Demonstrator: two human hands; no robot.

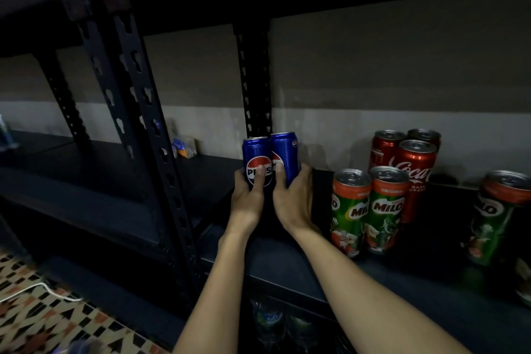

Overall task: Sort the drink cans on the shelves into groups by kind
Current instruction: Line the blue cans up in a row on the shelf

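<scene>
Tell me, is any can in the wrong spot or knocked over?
No can is knocked over; all stand upright. One thing stands out: a lone Milo can sits at the far right, apart from the two Milo cans. The left hand and right hand each hold a Pepsi can, side by side.

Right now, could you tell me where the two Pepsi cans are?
In the head view, the two Pepsi cans stand together mid-shelf before a black upright, left hand and right hand gripping one each.

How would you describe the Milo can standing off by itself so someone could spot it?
On the dark metal shelf, look past the red Coca-Cola cans to the far right edge. The lone green and orange Milo can stands there, apart from the paired Milo cans.
</scene>
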